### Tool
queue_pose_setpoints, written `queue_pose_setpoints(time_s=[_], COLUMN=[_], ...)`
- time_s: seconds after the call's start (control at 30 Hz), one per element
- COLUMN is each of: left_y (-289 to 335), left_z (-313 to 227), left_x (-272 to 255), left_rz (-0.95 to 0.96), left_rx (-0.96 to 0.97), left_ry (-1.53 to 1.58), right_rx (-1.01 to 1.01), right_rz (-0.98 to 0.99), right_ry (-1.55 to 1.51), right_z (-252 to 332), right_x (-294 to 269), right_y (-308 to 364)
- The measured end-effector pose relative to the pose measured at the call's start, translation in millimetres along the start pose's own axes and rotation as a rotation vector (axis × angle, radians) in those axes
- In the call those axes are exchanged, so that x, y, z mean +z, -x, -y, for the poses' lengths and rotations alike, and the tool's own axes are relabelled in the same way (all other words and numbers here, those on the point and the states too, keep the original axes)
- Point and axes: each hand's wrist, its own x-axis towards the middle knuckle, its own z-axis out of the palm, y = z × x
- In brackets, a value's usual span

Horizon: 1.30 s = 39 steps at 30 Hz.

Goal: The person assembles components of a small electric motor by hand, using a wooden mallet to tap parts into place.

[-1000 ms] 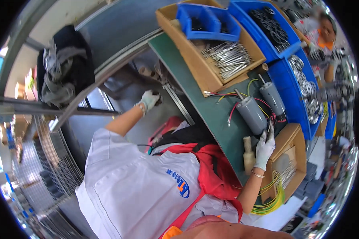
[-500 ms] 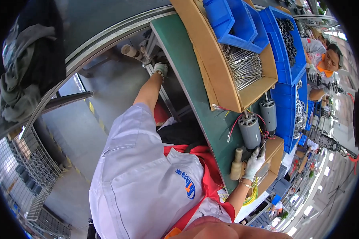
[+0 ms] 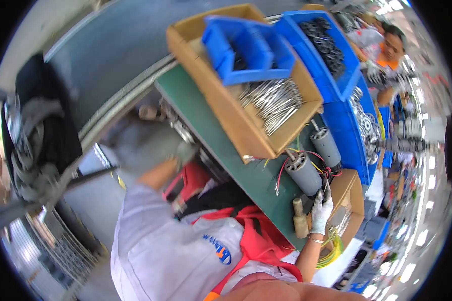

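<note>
My right hand [image 3: 321, 209], in a white glove, is at the wired end of a grey cylindrical electric motor [image 3: 305, 173]. Its fingers are pressed together by the dark leads there, and what they hold is hidden. A second grey motor [image 3: 326, 146] lies beside the first, with red, yellow and black wires around both. Close to that hand rests a tan, handle-shaped wooden piece [image 3: 300, 218]. My gloved left hand [image 3: 186, 152] is low at the left, off the edge of the green worktop [image 3: 186, 93]. Motion smears its fingers.
A cardboard box [image 3: 211, 95] of long metal bolts [image 3: 276, 103] and small blue bins stands on the worktop. Larger blue bins hold black parts [image 3: 321, 45] and metal rings [image 3: 364, 125]. Yellow-green wires [image 3: 331, 253] hang by a smaller box [image 3: 355, 200]. Another person [image 3: 386, 50] works beyond.
My left hand has come back from the metal frame under the worktop toward my body. The right hand stays by the motor. The whole view has shifted and turned a little.
</note>
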Motion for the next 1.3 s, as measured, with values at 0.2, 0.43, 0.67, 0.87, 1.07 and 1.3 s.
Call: queue_pose_setpoints(time_s=[0.2,0.43,0.67,0.87,1.07,1.3], left_y=[221,198,144,137,130,129], left_z=[-343,-438,-451,-460,-464,-451], left_x=[8,166,273,289,291,296], left_rz=[0.829,0.622,0.604,0.608,0.606,0.66], left_rx=[-0.153,1.264,1.247,1.303,1.381,1.507], left_ry=[-0.32,-0.8,-1.433,-1.43,-1.385,-1.1], right_rx=[0.016,-0.059,0.035,0.226,0.096,0.202], right_rz=[-0.092,-0.238,-0.284,-0.322,-0.216,-0.19], right_ry=[0.118,-0.07,-0.19,-0.3,-0.411,-0.565], right_z=[-15,4,-15,-41,-24,-15], right_x=[-2,-33,-77,-80,-72,-91], right_y=[-4,7,97,142,133,132])
